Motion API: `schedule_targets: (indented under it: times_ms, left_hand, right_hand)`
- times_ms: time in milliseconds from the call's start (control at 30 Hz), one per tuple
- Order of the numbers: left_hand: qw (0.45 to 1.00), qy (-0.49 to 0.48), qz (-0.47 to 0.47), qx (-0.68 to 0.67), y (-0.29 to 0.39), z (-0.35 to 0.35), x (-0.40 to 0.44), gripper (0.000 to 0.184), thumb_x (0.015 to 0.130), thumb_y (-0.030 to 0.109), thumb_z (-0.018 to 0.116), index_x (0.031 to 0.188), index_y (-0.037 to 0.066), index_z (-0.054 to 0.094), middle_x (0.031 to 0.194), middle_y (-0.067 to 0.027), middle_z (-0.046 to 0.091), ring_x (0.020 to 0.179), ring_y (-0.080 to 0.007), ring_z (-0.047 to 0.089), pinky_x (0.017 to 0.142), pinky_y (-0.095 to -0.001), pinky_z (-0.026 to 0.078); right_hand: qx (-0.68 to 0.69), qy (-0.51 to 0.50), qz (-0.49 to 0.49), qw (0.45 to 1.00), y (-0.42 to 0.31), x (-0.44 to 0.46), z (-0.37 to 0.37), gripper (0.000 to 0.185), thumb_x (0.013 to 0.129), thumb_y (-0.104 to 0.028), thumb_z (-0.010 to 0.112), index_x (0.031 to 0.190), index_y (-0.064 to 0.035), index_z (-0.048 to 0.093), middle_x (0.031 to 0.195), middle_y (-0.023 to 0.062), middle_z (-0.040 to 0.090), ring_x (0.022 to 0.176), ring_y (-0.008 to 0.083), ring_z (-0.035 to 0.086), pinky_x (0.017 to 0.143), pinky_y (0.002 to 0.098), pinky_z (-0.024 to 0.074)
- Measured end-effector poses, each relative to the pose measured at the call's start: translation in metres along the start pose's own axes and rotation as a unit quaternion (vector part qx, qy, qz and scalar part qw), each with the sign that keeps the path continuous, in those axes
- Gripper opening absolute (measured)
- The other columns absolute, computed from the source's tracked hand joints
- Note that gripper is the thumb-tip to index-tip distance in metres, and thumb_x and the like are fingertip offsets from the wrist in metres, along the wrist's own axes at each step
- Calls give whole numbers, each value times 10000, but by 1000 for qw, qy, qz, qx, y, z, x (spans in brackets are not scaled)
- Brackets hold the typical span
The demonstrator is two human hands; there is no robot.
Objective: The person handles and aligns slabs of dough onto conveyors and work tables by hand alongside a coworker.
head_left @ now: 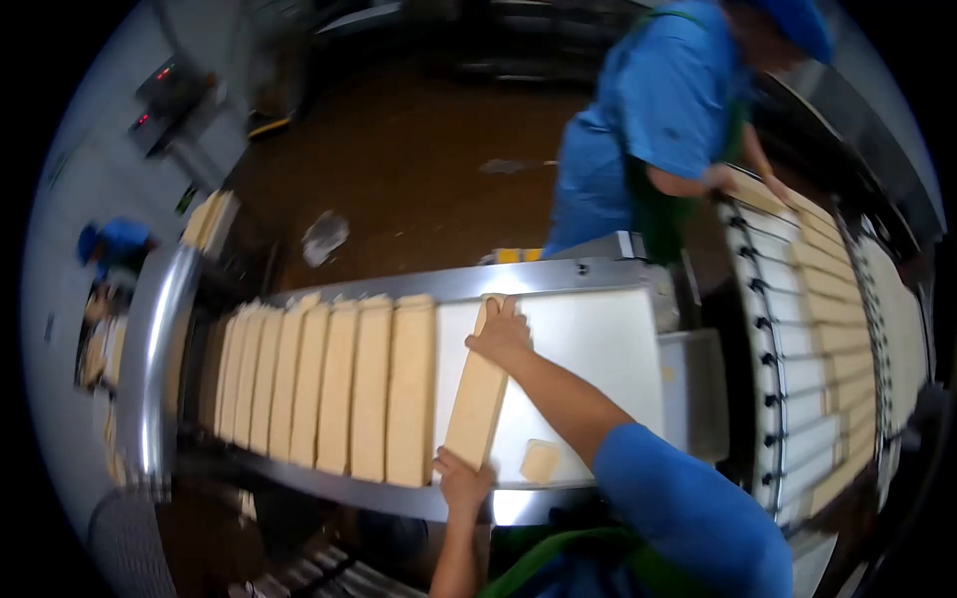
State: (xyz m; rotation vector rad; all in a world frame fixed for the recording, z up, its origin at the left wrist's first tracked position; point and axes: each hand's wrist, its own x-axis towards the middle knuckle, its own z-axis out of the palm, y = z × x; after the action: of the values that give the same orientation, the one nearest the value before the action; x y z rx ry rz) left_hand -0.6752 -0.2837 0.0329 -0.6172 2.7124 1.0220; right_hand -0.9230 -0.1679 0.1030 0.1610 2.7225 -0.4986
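A long pale-yellow slab [473,407] lies slightly tilted across the white belt surface [588,349], held at both ends. At its far end my right hand [500,337] grips it, fingers over the top and side. My left hand [464,482] is closed round the near end, by the metal edge. To the left, several similar slabs [371,389] stand side by side in a row, apart from the held one. A small square piece [539,460] rests on the white surface right of the held slab.
A co-worker in blue [668,110] at the upper right touches slabs on a second conveyor [788,399]. Metal rails [339,483] border the near belt. A grey bin [695,394] sits between the conveyors. Another person [120,244] is at the far left.
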Motion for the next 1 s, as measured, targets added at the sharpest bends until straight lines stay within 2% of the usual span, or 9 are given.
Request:
schedule_targets:
  times_ms: [100, 200, 300, 367, 467, 667, 833, 900, 1000]
  left_hand:
    - [994, -68, 78, -46, 36, 3, -6, 836, 698, 245, 732, 1291, -50, 221, 1160, -291, 356, 1021, -467, 467, 888, -491, 437]
    - [981, -119, 138, -67, 87, 25, -22, 772, 681, 197, 747, 1239, -41, 270, 1114, -276, 364, 1018, -476, 452, 885, -489, 432]
    - [973, -43, 226, -33, 117, 65, -29, 722, 662, 171, 765, 1204, -39, 337, 1124, -276, 360, 1031, -465, 437, 880, -483, 429]
    - [962, -53, 263, -58, 151, 85, -47, 713, 659, 158, 760, 1216, -26, 355, 1117, -276, 368, 1041, -456, 429, 884, -477, 425]
    - [935, -85, 331, -93, 203, 107, -77, 702, 662, 129, 743, 1251, 3, 381, 1129, -282, 380, 1069, -449, 418, 903, -469, 414]
    - [801, -194, 558, -97, 312, 156, -186, 696, 693, 73, 718, 1317, 39, 411, 1249, -275, 367, 1114, -468, 427, 946, -472, 394]
    - [691, -342, 629, -100, 365, 192, -277, 677, 719, 74, 716, 1329, 48, 422, 1280, -267, 356, 1126, -453, 436, 945, -461, 404]
    - [620, -483, 614, -74, 369, 217, -298, 649, 752, 88, 695, 1336, 53, 414, 1287, -279, 344, 1129, -448, 442, 946, -453, 413]
    - [603, -525, 599, -47, 373, 249, -324, 615, 783, 91, 660, 1342, 54, 407, 1302, -285, 328, 1124, -467, 447, 936, -455, 426]
  right_hand:
    - [45, 22, 114, 992, 66, -23, -34, 833, 748, -458, 656, 1395, -64, 309, 1418, 194, 265, 1266, 409, 379, 897, 467, 446]
    - [-12, 115, 123, 986, 153, -33, -37, 876, 740, -518, 641, 1356, 34, 352, 1481, 233, 207, 1429, 396, 17, 867, 489, 427]
    - [79, 166, 223, 957, 223, -77, -67, 904, 730, -463, 677, 1383, 29, 292, 1477, 256, 194, 1398, 414, 167, 891, 491, 436]
    - [253, 250, 273, 894, 274, -111, -81, 923, 731, -388, 706, 1395, 34, 223, 1447, 287, 212, 1305, 451, 331, 941, 496, 432]
    - [323, 363, 271, 831, 367, -171, -92, 915, 727, -340, 719, 1389, 16, 198, 1408, 303, 244, 1196, 479, 437, 994, 486, 412]
    - [296, 482, 397, 722, 542, -347, -136, 793, 748, -380, 674, 1311, 50, 318, 1260, 281, 371, 1131, 439, 499, 920, 467, 472]
    - [270, 379, 502, 729, 668, -447, -146, 759, 764, -495, 581, 1293, 23, 412, 1266, 264, 462, 1152, 431, 478, 952, 484, 421]
    - [114, 145, 564, 805, 692, -470, -166, 683, 820, -516, 449, 1253, 9, 507, 1311, 209, 490, 1221, 411, 414, 1019, 523, 304]
    - [107, 174, 531, 823, 757, -472, -161, 616, 867, -466, 353, 1219, -7, 567, 1326, 157, 514, 1271, 388, 362, 1051, 540, 199]
